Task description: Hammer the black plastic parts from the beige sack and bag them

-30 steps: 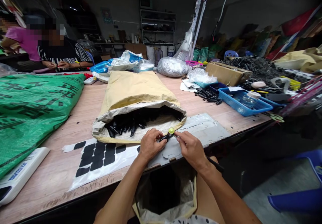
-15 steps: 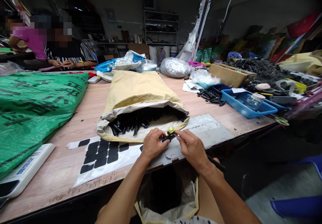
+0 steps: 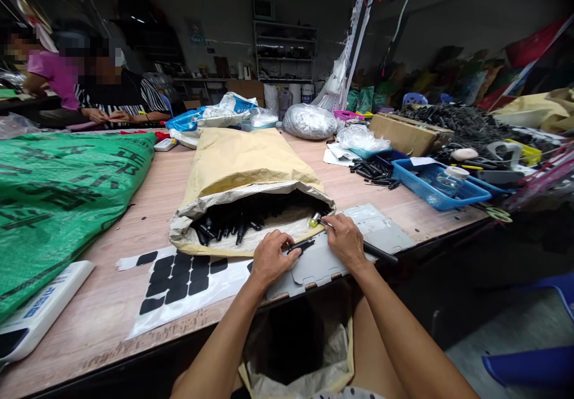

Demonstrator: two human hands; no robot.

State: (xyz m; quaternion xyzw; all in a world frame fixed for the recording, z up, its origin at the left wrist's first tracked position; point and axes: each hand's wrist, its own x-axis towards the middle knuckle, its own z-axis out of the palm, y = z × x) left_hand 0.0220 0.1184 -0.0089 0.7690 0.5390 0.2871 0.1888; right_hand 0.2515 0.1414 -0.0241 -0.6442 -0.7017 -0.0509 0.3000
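Note:
My left hand (image 3: 272, 256) is closed, pinching a slim black pen-like part (image 3: 304, 244) against the grey board (image 3: 323, 258) at the table's front edge. My right hand (image 3: 347, 240) wraps round a small hammer (image 3: 315, 219) with a yellow-green face on its metal head. Its black handle sticks out to the right behind the hand. The hammer head is up and apart from the black part, near the mouth of a beige woven sack (image 3: 255, 154). Inside the sack lie several black pen-like parts (image 3: 224, 228).
A sheet of black stickers (image 3: 177, 279), a white scale (image 3: 49, 303) and a green sack (image 3: 67, 189) are at left. A blue basket (image 3: 442, 186), loose black parts (image 3: 374, 171) and a cardboard box (image 3: 408, 133) are at right. An open sack (image 3: 298, 351) is below the edge. Two people sit far left.
The right hand has lifted the hammer head up and away from the black part, slightly to the right. My left hand stays in nearly the same place with the part.

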